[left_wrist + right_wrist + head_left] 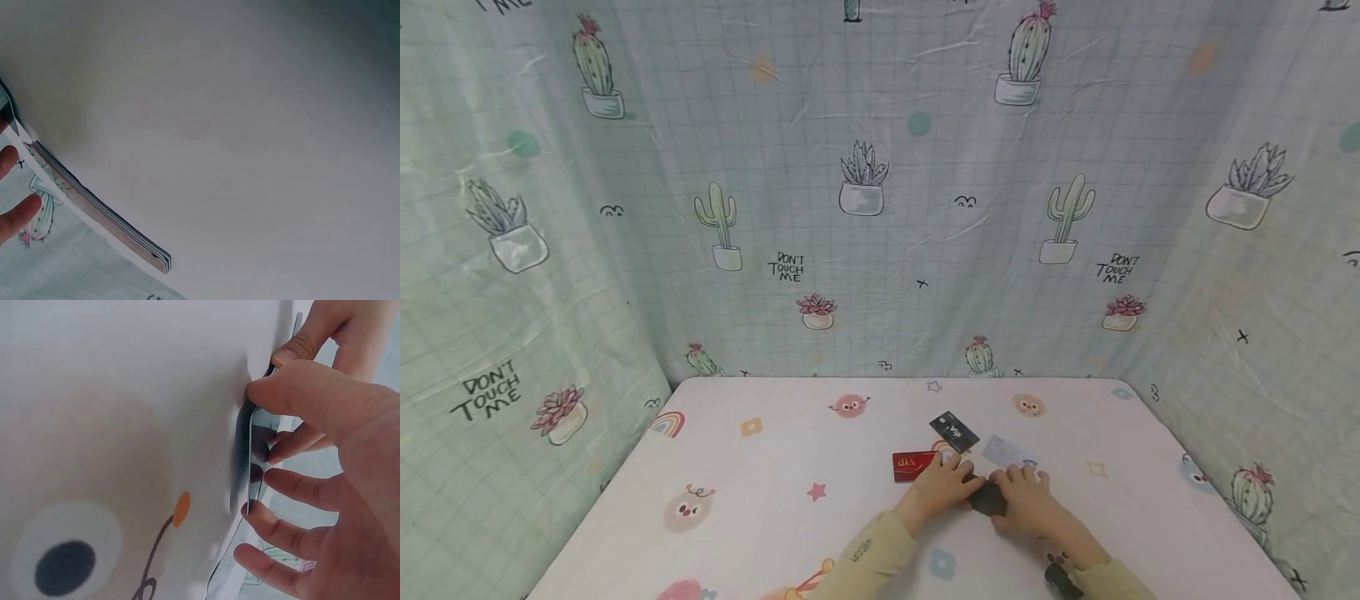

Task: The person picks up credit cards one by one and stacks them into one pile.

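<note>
A small dark glossy card [987, 498] is between my two hands over the table. My left hand [943, 486] pinches its left end, the fingers spread beside a red VIP card [913, 467]. From the other side my right hand [1028, 505] grips it. In the right wrist view the card [255, 447] appears nearly edge-on, with the right thumb in front and several fingertips behind. A black VIP card [954, 431] lies beyond the left hand, and a pale card [1006, 452] beyond the right. The left wrist view shows a thin layered edge [103, 209] near the fingers.
The table [760, 492] has a pale cover printed with small cartoon figures. Curtains with cactus prints [917, 317] stand behind it and at both sides. A dark band [1063, 581] sits at the right wrist.
</note>
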`<state>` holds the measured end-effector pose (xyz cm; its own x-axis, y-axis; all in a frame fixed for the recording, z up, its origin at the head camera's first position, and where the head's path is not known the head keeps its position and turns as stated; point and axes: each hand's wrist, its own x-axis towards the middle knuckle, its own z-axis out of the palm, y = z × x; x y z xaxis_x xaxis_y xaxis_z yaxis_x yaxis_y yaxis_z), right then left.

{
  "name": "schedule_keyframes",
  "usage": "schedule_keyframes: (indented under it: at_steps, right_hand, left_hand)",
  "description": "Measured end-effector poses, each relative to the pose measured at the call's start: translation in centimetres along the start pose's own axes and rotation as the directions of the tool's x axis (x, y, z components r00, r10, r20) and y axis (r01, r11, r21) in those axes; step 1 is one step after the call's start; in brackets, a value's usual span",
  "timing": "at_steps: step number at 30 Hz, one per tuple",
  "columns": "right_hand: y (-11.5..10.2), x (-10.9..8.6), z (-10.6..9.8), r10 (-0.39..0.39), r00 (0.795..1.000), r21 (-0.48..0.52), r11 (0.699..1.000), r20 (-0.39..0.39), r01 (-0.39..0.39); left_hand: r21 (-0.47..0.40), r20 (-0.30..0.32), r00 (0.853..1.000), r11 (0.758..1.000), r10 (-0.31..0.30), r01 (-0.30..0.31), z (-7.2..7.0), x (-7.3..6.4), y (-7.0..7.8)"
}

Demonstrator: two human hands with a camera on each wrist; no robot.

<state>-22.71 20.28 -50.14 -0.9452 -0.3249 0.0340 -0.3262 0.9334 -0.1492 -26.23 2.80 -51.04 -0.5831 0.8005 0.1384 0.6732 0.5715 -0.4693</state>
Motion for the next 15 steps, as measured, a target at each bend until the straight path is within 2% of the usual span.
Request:
schedule_keyframes:
  at_steps: [7, 15]
  right_hand:
    - [-0.03, 0.0, -0.05, -0.003, 1.0, -0.009, 1.0, 0.001, 0.003]
    - [-0.05, -0.3, -0.74, -0.043, 0.996, -0.06, 0.997, -0.082, 0.039]
  left_hand:
    - [-0.008, -0.007, 1.0, 1.0, 0.008, -0.008, -0.01, -0.23, -0.06]
    - [0.014, -0.042, 0.999, 1.0, 0.007, -0.007, -0.21, -0.46, -0.02]
